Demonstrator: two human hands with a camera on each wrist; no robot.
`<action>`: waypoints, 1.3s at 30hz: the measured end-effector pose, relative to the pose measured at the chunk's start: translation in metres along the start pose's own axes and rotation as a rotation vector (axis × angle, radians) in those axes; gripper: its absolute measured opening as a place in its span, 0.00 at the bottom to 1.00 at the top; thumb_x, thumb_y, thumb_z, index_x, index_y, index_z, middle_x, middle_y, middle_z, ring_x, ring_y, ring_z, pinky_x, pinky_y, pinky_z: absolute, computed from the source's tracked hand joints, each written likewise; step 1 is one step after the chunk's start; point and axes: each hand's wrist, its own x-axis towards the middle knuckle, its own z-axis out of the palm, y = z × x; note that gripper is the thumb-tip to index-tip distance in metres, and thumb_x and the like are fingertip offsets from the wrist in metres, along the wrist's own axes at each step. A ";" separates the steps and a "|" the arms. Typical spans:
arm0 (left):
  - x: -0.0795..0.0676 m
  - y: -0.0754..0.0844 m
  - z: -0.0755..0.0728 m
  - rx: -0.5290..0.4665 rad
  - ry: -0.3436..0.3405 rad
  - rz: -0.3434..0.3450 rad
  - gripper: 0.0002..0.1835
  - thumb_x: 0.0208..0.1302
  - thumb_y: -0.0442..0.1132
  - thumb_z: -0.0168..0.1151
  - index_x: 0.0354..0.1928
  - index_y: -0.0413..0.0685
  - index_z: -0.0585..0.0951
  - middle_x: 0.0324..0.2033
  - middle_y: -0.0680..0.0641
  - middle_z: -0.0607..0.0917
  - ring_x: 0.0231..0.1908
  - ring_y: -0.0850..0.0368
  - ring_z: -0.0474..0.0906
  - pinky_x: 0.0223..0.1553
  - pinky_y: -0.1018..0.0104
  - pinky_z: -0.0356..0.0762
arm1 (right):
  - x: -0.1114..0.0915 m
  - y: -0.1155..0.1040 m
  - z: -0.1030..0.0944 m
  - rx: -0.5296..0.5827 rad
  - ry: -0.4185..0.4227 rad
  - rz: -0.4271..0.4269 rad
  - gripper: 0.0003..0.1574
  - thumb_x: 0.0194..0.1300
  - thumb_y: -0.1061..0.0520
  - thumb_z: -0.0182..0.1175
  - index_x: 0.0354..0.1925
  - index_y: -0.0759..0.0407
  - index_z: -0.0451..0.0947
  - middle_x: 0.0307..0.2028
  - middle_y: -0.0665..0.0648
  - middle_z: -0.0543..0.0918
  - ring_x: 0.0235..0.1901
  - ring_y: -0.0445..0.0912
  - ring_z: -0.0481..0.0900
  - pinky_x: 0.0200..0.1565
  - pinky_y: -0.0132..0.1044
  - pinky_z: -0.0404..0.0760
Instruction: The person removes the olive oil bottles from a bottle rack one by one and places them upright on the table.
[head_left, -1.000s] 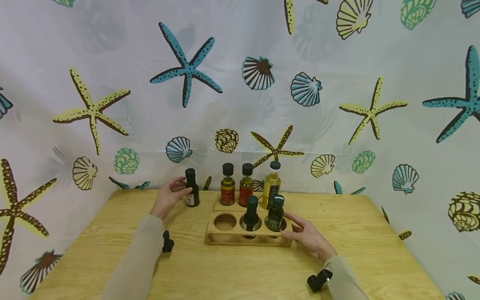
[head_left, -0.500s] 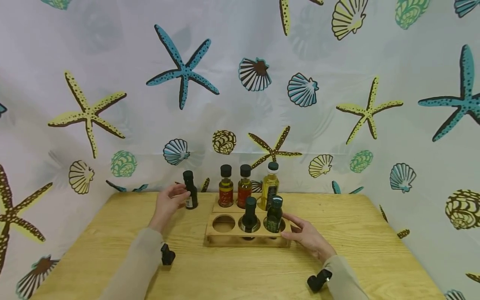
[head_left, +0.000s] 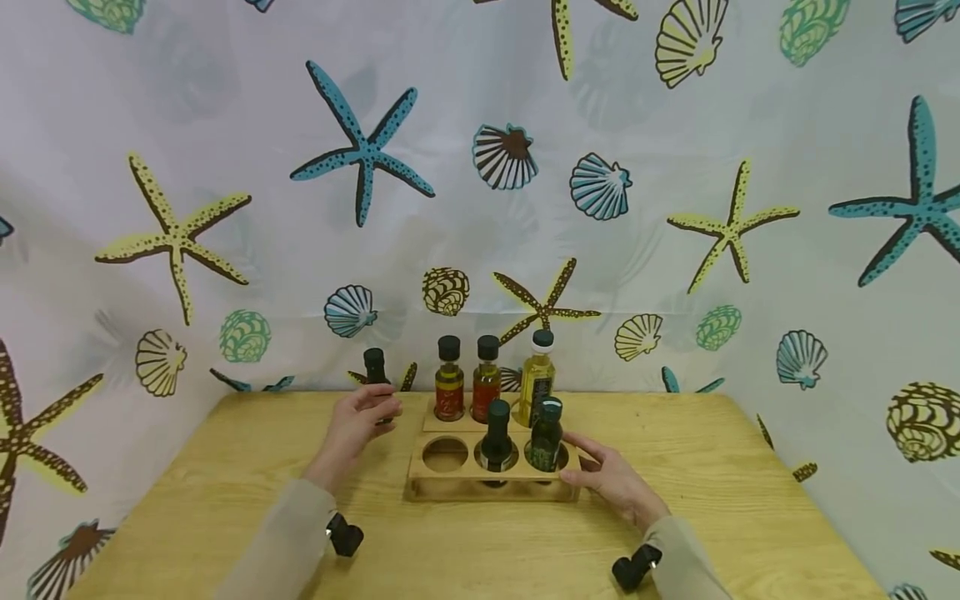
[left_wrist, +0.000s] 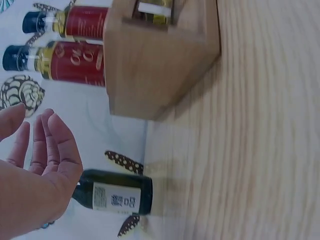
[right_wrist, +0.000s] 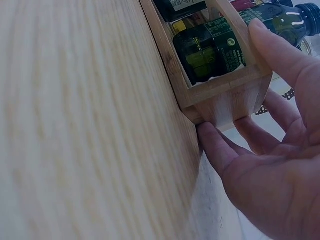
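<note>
My left hand (head_left: 360, 421) is in front of a small dark bottle (head_left: 374, 365) with a black cap, hiding its lower part in the head view. The left wrist view shows this bottle (left_wrist: 117, 192) upright behind the loosely bent fingers, with a gap between thumb and fingertips. A two-tier wooden bottle rack (head_left: 495, 490) stands to the right. My right hand (head_left: 618, 483) holds the rack's right end, thumb by the front bar and fingers along the side. A green bottle (head_left: 546, 437) and a dark bottle (head_left: 497, 429) sit in its front row.
Two red-labelled oil bottles (head_left: 449, 393) and a taller bottle of yellow oil (head_left: 537, 379) fill the back row. A round hole (head_left: 445, 455) shows at the rack's front left. Behind the wooden table (head_left: 465, 550) hangs a curtain (head_left: 450, 225) printed with shells and starfish.
My left hand has come away from the small dark bottle and shifted right, now partly in front of it. My right hand stays at the rack's end. The head view has shifted slightly.
</note>
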 end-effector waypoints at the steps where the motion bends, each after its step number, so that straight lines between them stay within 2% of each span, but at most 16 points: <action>1: -0.003 0.001 0.002 -0.010 -0.009 0.002 0.18 0.70 0.36 0.60 0.59 0.40 0.75 0.40 0.57 0.84 0.40 0.63 0.83 0.47 0.63 0.83 | 0.000 0.000 0.000 0.003 0.003 0.003 0.48 0.60 0.54 0.70 0.73 0.51 0.61 0.77 0.60 0.51 0.73 0.70 0.45 0.69 0.62 0.59; 6: -0.012 0.007 0.018 -0.033 -0.053 0.012 0.14 0.68 0.37 0.62 0.54 0.44 0.78 0.38 0.55 0.84 0.39 0.62 0.83 0.44 0.65 0.83 | 0.001 -0.001 -0.001 -0.006 0.012 0.000 0.47 0.60 0.54 0.71 0.73 0.51 0.62 0.77 0.60 0.52 0.73 0.70 0.46 0.68 0.62 0.60; 11: -0.019 0.005 0.029 -0.051 -0.083 0.009 0.11 0.68 0.35 0.61 0.51 0.44 0.79 0.36 0.55 0.86 0.39 0.58 0.83 0.43 0.63 0.83 | 0.001 -0.002 0.000 -0.015 -0.004 -0.001 0.47 0.61 0.54 0.69 0.74 0.52 0.60 0.77 0.60 0.52 0.73 0.70 0.46 0.68 0.61 0.60; 20: -0.021 0.003 0.047 -0.073 -0.141 0.016 0.21 0.67 0.33 0.63 0.58 0.30 0.74 0.39 0.49 0.87 0.40 0.56 0.85 0.45 0.61 0.84 | -0.001 -0.006 0.001 -0.034 0.006 0.012 0.47 0.61 0.54 0.69 0.74 0.52 0.60 0.77 0.61 0.52 0.72 0.71 0.47 0.68 0.62 0.61; 26: -0.027 0.003 0.055 -0.049 -0.150 0.000 0.23 0.65 0.35 0.65 0.58 0.30 0.75 0.44 0.43 0.86 0.41 0.55 0.85 0.44 0.63 0.84 | -0.001 -0.003 0.002 -0.025 -0.001 0.005 0.47 0.61 0.54 0.69 0.74 0.53 0.60 0.77 0.61 0.52 0.72 0.71 0.47 0.68 0.62 0.60; 29: -0.030 0.002 0.059 -0.051 -0.163 -0.009 0.23 0.65 0.35 0.65 0.58 0.30 0.75 0.43 0.44 0.87 0.39 0.56 0.85 0.44 0.63 0.84 | 0.000 0.001 0.002 -0.019 -0.013 0.007 0.48 0.61 0.53 0.69 0.74 0.53 0.59 0.77 0.61 0.51 0.73 0.71 0.46 0.68 0.62 0.60; 35: -0.029 0.000 0.069 -0.043 -0.214 0.032 0.24 0.65 0.36 0.66 0.59 0.30 0.75 0.42 0.47 0.87 0.40 0.56 0.85 0.44 0.62 0.84 | 0.003 0.002 0.000 -0.029 -0.001 -0.003 0.48 0.60 0.52 0.70 0.74 0.51 0.60 0.77 0.60 0.52 0.72 0.71 0.47 0.68 0.63 0.60; 39: -0.028 -0.001 0.075 -0.011 -0.222 0.038 0.22 0.63 0.37 0.67 0.57 0.36 0.78 0.46 0.43 0.85 0.42 0.57 0.84 0.45 0.61 0.84 | 0.003 0.000 -0.002 -0.018 -0.011 -0.009 0.47 0.62 0.54 0.69 0.74 0.53 0.59 0.77 0.61 0.51 0.73 0.71 0.46 0.68 0.62 0.60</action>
